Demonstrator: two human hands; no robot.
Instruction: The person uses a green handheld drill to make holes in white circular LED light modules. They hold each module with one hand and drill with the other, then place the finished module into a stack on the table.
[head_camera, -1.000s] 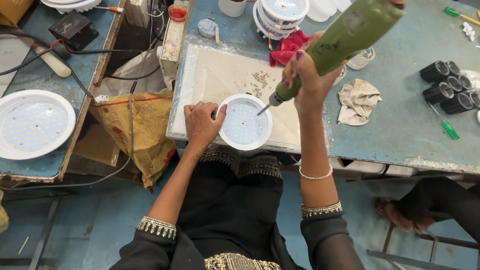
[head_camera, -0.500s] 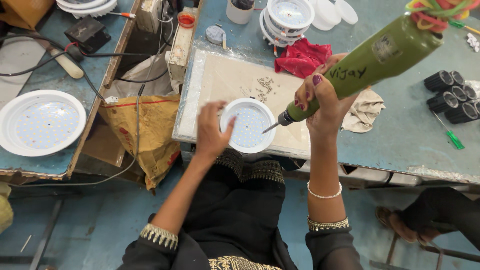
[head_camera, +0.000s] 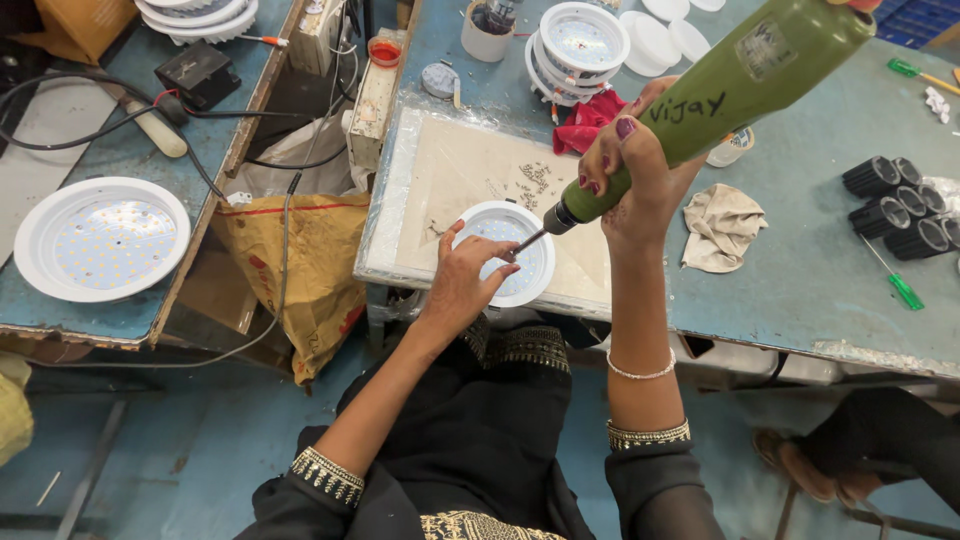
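Observation:
My right hand (head_camera: 632, 168) grips a green electric screwdriver (head_camera: 720, 95), tilted down to the left with its bit touching a round white light panel (head_camera: 512, 252). The panel lies flat on a pale work board (head_camera: 470, 165) near the table's front edge. My left hand (head_camera: 462, 278) rests on the panel's near left side, fingers pinched at the screwdriver's bit tip. Small screws (head_camera: 535, 180) lie scattered on the board behind the panel.
A stack of white light housings (head_camera: 580, 40) and a red cloth (head_camera: 585, 120) sit behind the board. A beige rag (head_camera: 725, 225), black cylinders (head_camera: 900, 205) and a green hand screwdriver (head_camera: 895, 280) lie right. Another light panel (head_camera: 100, 238) rests on the left bench; cables and a yellow sack (head_camera: 290, 270) fill the gap.
The screwdriver has swung lower toward the panel's middle. My left hand shifted from the panel's left rim to the bit tip. The view moved closer.

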